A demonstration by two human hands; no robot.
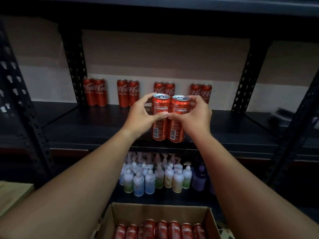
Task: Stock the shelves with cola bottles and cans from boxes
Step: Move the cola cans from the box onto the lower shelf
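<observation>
Two red cola cans stand upright and touching each other at the front edge of the dark shelf [224,128]. The left hand [142,115] grasps the left can [160,118], fingers curled round its far side and thumb across its front. The right hand [192,114] grasps the right can [178,119] the same way, and the two thumb tips nearly meet between the cans.

Beyond the hands, at the back of the same shelf, four pairs of cola cans [128,93] stand in a row against the wall, each pair apart from the next; the third pair sits straight behind the held cans.

Below the hands, on the lower shelf, stands a cluster of pump bottles [150,180] in pale colours. Nearest the person, under the forearms, an open cardboard box [211,221] holds a row of red cans [174,229] lying close together.
</observation>
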